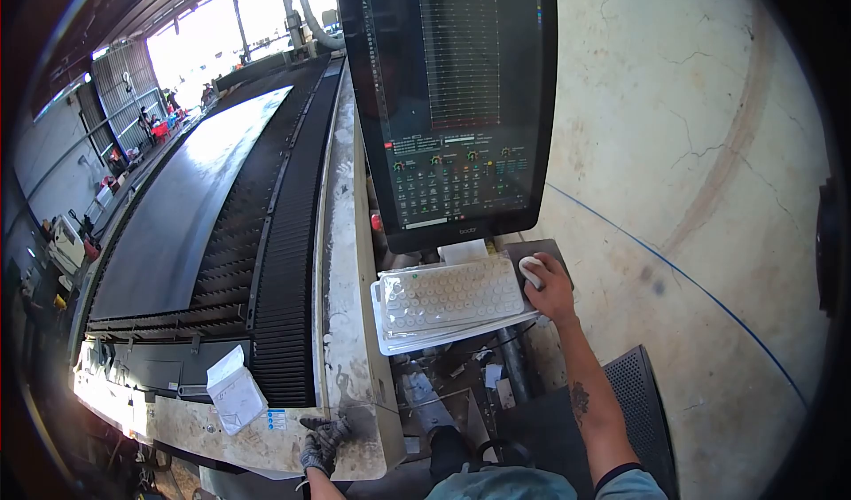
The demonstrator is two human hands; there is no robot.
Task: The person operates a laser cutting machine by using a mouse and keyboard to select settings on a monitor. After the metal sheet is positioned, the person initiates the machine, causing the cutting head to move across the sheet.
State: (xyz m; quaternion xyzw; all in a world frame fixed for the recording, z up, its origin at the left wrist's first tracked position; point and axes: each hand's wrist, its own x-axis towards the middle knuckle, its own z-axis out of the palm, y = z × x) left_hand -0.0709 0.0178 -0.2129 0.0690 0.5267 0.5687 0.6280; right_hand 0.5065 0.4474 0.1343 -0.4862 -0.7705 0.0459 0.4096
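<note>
My right hand (551,292) is closed over a white mouse (532,272) on a dark pad (554,261), to the right of a plastic-covered keyboard (452,296). Above the keyboard stands a tall monitor (461,101) showing a grid of lines and rows of icons. My left hand (324,442), in a grey glove, rests on the worn front edge of the machine (359,447), with some fingers spread and nothing seen in it. A folded white paper (237,392) lies to its left, near a small blue label (277,419).
A large metal sheet (177,216) lies on the slatted machine bed (235,261). A blue hose (656,252) crosses the concrete floor (709,145) at right. Beside my right arm is a black perforated panel (638,394). Papers and clutter lie beneath the keyboard shelf.
</note>
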